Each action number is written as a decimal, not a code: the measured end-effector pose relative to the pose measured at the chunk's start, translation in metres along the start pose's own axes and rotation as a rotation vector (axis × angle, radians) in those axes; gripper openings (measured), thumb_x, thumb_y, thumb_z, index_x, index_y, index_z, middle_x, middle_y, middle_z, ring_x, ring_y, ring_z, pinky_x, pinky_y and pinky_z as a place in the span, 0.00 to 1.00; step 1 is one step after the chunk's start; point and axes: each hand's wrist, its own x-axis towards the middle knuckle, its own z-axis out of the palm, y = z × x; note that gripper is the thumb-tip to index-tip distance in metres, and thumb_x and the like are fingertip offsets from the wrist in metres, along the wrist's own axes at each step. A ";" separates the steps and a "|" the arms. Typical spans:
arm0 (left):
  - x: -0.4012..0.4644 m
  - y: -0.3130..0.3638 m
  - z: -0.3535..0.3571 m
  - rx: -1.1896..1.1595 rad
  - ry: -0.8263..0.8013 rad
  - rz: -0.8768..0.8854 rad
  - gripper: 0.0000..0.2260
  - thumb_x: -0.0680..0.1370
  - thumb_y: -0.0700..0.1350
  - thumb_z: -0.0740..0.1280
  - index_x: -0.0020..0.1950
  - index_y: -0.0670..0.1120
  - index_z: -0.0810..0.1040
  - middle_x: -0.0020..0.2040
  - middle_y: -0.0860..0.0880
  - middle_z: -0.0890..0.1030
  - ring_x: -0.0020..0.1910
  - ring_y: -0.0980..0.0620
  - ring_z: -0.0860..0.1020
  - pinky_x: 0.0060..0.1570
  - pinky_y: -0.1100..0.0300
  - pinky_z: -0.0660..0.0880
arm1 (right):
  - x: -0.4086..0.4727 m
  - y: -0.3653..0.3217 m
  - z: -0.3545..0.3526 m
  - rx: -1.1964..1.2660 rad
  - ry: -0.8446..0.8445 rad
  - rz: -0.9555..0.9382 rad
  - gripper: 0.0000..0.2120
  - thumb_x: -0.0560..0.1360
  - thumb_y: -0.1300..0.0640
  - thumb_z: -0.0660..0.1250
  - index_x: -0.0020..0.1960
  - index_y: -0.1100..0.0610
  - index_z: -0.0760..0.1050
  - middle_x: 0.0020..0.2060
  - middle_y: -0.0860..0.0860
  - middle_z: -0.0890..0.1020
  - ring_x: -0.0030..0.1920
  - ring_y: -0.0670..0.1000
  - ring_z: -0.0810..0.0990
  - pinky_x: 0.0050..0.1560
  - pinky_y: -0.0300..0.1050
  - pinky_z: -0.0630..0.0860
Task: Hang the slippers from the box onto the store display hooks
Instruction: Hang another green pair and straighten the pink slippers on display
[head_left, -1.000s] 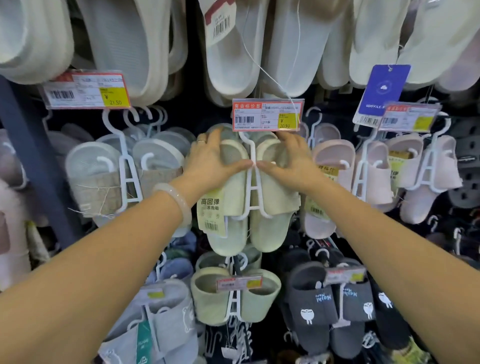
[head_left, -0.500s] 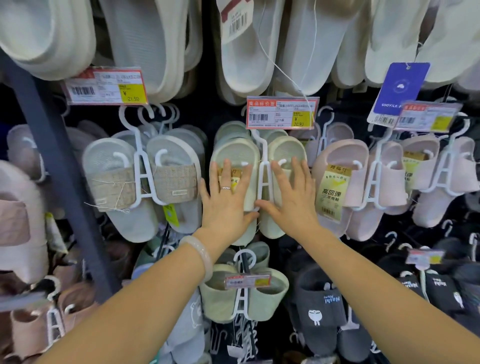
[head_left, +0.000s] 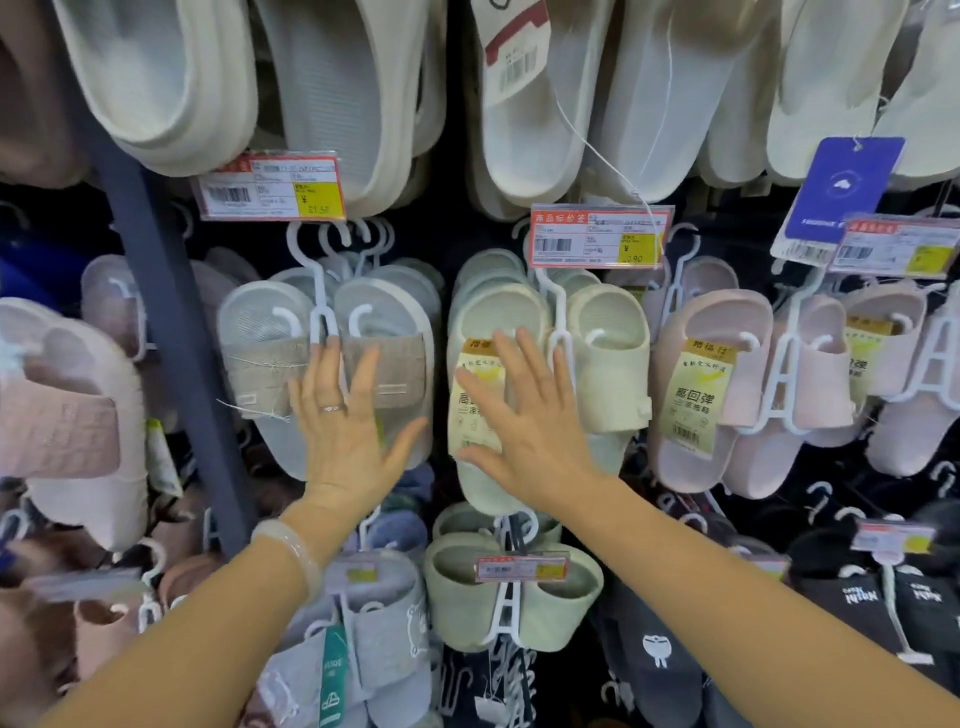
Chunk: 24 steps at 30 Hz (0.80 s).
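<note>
A pale green pair of slippers (head_left: 608, 358) hangs on a white hanger from the hook under the middle price tag (head_left: 597, 236). My right hand (head_left: 524, 421) lies flat with spread fingers on the left slipper of that pair, over its yellow label. My left hand (head_left: 348, 431), ring and bracelet on it, rests flat on the white pair with beige woven straps (head_left: 270, 364) hanging to the left. Neither hand holds anything. The box is out of view.
Pink slippers (head_left: 727, 374) hang to the right, cream ones (head_left: 171, 78) in the row above, green (head_left: 467, 592), grey and black pairs (head_left: 862, 597) below. A dark upright post (head_left: 171, 338) runs down the left side. Price tags stick out from the hooks.
Both hands let go of the green pair's hanger and opened flat. My left hand then slid left onto the woven-strap pair; my right hand moved onto the left green slipper.
</note>
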 end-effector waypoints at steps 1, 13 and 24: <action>0.006 -0.005 -0.003 0.027 -0.048 0.005 0.38 0.67 0.56 0.73 0.71 0.47 0.60 0.71 0.30 0.59 0.72 0.36 0.53 0.66 0.32 0.51 | 0.005 -0.007 0.002 -0.005 -0.046 -0.011 0.41 0.59 0.41 0.77 0.67 0.55 0.71 0.68 0.65 0.67 0.71 0.66 0.58 0.65 0.70 0.54; 0.087 -0.040 -0.025 -0.072 -0.044 -0.315 0.41 0.72 0.60 0.67 0.74 0.38 0.55 0.73 0.39 0.62 0.75 0.41 0.54 0.73 0.43 0.46 | 0.095 -0.053 0.015 0.630 -0.154 0.327 0.36 0.72 0.47 0.68 0.73 0.59 0.57 0.72 0.58 0.61 0.72 0.57 0.58 0.69 0.50 0.59; 0.104 -0.054 -0.034 -0.122 -0.126 -0.272 0.38 0.71 0.51 0.70 0.76 0.47 0.54 0.35 0.57 0.72 0.57 0.45 0.69 0.70 0.42 0.55 | 0.121 -0.054 0.036 0.868 -0.262 0.589 0.37 0.69 0.41 0.69 0.73 0.46 0.56 0.70 0.54 0.62 0.69 0.57 0.65 0.65 0.56 0.68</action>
